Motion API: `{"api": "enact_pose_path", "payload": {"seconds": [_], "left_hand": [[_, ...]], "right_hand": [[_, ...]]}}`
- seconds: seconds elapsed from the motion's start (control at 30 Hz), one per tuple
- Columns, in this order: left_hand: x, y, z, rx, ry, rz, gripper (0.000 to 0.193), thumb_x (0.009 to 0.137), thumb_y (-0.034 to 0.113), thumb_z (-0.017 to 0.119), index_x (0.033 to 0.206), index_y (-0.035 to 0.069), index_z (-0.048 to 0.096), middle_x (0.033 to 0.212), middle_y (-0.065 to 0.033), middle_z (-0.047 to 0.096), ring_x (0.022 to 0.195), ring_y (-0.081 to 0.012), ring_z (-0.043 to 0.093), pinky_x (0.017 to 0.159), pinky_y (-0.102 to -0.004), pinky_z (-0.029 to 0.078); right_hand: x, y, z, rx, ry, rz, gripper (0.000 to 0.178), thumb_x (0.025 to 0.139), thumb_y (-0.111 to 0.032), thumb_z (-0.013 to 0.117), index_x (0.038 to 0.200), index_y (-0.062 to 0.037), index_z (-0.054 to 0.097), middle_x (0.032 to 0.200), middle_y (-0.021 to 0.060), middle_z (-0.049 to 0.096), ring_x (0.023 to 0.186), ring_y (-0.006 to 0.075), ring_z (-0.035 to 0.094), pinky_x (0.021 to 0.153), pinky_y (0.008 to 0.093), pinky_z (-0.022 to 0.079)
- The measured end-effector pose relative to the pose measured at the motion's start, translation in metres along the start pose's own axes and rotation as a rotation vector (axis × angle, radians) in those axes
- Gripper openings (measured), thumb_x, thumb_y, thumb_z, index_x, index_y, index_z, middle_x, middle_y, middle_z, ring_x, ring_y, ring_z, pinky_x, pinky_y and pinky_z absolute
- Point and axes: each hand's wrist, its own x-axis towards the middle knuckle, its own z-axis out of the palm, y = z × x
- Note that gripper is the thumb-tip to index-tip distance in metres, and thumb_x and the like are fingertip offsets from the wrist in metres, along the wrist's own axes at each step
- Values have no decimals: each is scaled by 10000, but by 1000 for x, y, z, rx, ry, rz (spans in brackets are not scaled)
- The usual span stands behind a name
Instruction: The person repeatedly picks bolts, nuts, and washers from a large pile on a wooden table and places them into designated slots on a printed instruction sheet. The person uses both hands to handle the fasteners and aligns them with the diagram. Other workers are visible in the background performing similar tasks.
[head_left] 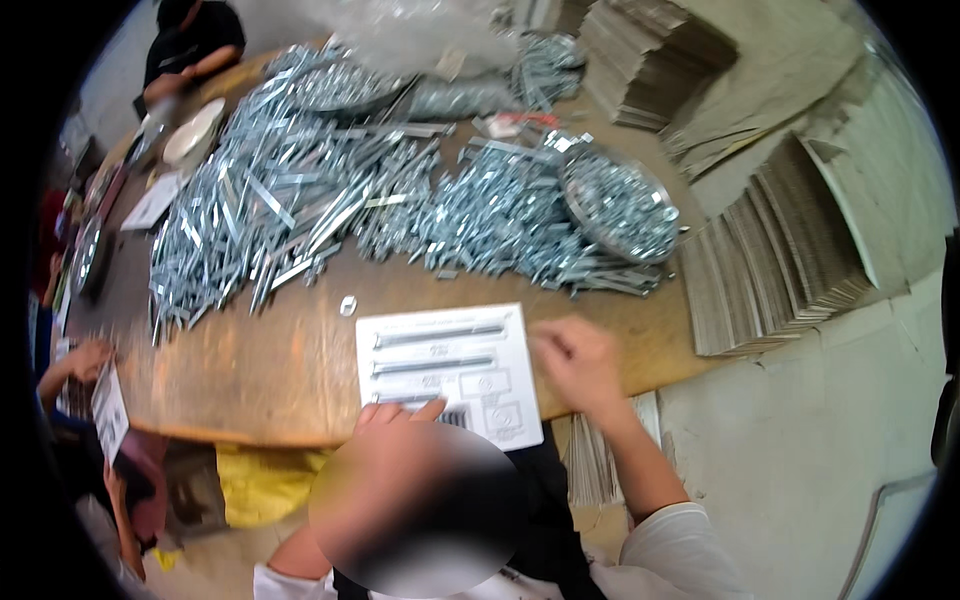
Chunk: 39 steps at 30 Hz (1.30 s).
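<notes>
A white printed card (530,400) lies at the table's near edge, with long silver metal strips (440,338) set across it in rows. My left hand (400,415) rests on the card's lower left part, fingertips spread on its face by the shortest strip; a blurred patch hides the rest of this hand. Just off the card's right edge, my right hand (580,365) hovers with fingers curled together. Motion blur hides whether anything small is between them. A small silver piece (348,305) sits alone on the wooden table (240,390), beyond the card's left corner.
A wide heap of silver metal strips (290,190) and a round tray (675,215) of small metal parts cover the table's far side. Stacked cardboard (780,250) stands at the right. Another person's hand (90,358) holds a card (110,410) at the left.
</notes>
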Motion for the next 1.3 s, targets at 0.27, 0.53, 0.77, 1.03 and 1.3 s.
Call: {"api": "enact_pose_path", "payload": {"seconds": [0.27,0.53,0.77,1.03,1.3], "left_hand": [[10,-15,26,-174,294,-73,206,815,104,749,1020,92,726,697,-60,591,697,-262,569,704,-391,428],[18,-8,7,-232,172,-91,221,839,103,706,1054,52,694,870,-118,660,823,-295,604,752,-404,478],[60,-7,39,-1197,196,-684,518,993,288,640,1413,17,505,1255,-147,656,1131,-203,638,962,-338,508],[60,-5,51,-1975,-179,-799,497,1018,481,531,1196,22,593,1135,-113,674,1040,-217,687,905,-341,571],[50,-3,53,-2027,-372,-817,593,991,534,549,1289,22,545,1113,-145,698,1066,-247,697,860,-329,590]], "right_hand": [[138,121,-111,-389,121,254,189,834,-250,721,865,-70,770,841,153,733,775,321,710,690,391,544],[169,127,-63,-736,32,393,255,781,-330,717,829,-90,789,848,154,740,799,346,712,710,443,548],[81,-12,-20,-217,177,-287,76,747,-75,747,794,-79,687,755,66,647,665,249,643,590,340,499],[-3,-55,12,29,12,-262,197,701,-35,784,883,-45,707,915,84,666,838,237,653,688,320,515],[-6,-32,-4,893,-470,345,537,855,-17,734,1349,-19,523,1128,90,682,1036,142,642,943,289,511]]}}
